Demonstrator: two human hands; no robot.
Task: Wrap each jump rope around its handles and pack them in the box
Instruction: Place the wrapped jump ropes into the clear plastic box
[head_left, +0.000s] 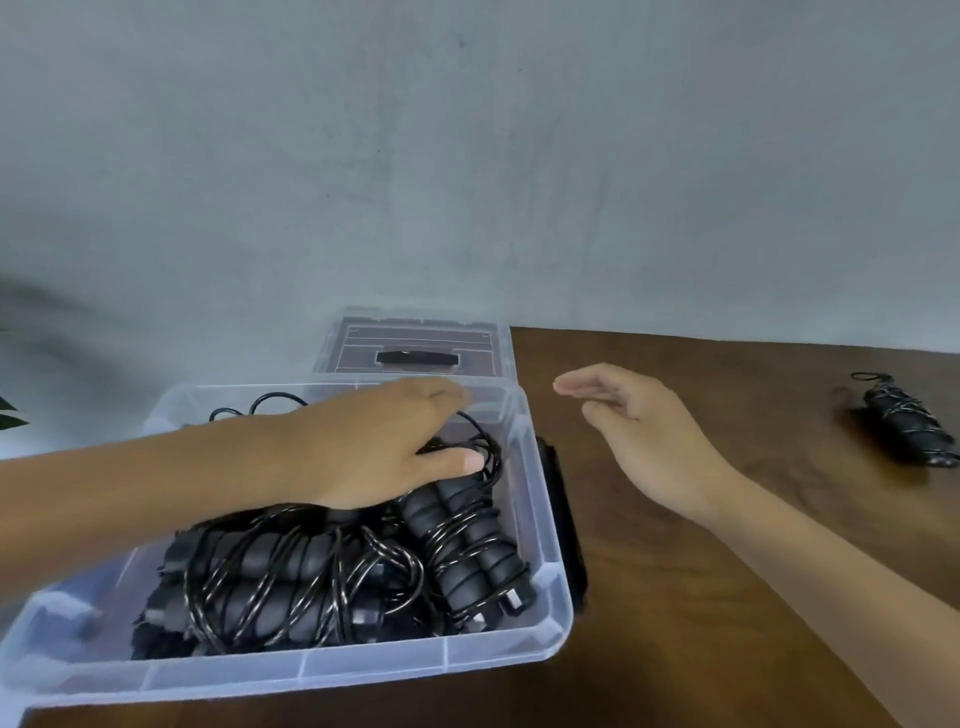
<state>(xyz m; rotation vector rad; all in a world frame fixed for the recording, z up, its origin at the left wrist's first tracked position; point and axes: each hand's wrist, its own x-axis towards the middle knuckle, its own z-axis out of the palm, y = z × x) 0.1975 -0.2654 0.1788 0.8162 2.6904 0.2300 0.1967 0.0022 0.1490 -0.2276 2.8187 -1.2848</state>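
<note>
Neither hand gripped anything: left hand (384, 447) lay flat, pressing wrapped jump ropes (322, 566) down inside the clear box (540, 525), right hand (644, 426) hovered slack beside it, and one wrapped rope (906, 428) awaited collection, best seated lengthwise

left hand (384, 447) on ropes in box (545, 525) | right hand (639, 431) hovering, fingers relaxed | wrapped rope (906, 423) on table (727, 597)

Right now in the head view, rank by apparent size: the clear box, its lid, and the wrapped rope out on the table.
1. clear box
2. lid
3. wrapped rope
Box is nearest the camera, which exaggerates it.
</note>
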